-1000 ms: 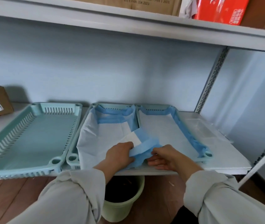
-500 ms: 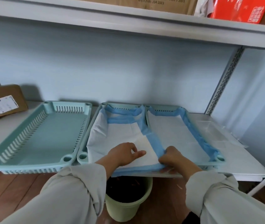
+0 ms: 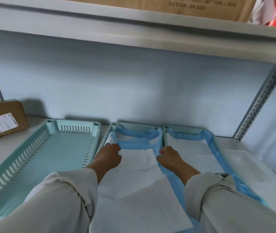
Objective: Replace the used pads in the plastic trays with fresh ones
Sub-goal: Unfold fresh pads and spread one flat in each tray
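Three pale green plastic trays stand side by side on a shelf. The left tray [image 3: 46, 158] holds no pad. The middle tray [image 3: 115, 125] holds a white pad with blue edges [image 3: 139, 182], part unfolded. My left hand [image 3: 108, 155] grips the pad's folded blue band at its left side. My right hand [image 3: 167, 157] grips the blue edge along the pad's right side. The right tray [image 3: 214, 140] holds a second white pad with blue border [image 3: 192, 148], spread flat.
A brown cardboard box with a label [image 3: 2, 120] lies at the far left of the shelf. A clear plastic lid [image 3: 251, 162] lies right of the trays. The upper shelf [image 3: 133, 31] hangs overhead, and slotted metal uprights [image 3: 260, 100] stand at both sides.
Both hands have moved from the pad's near edge toward the back of the middle tray. The view has come closer and tilted; the bin below is out of sight.
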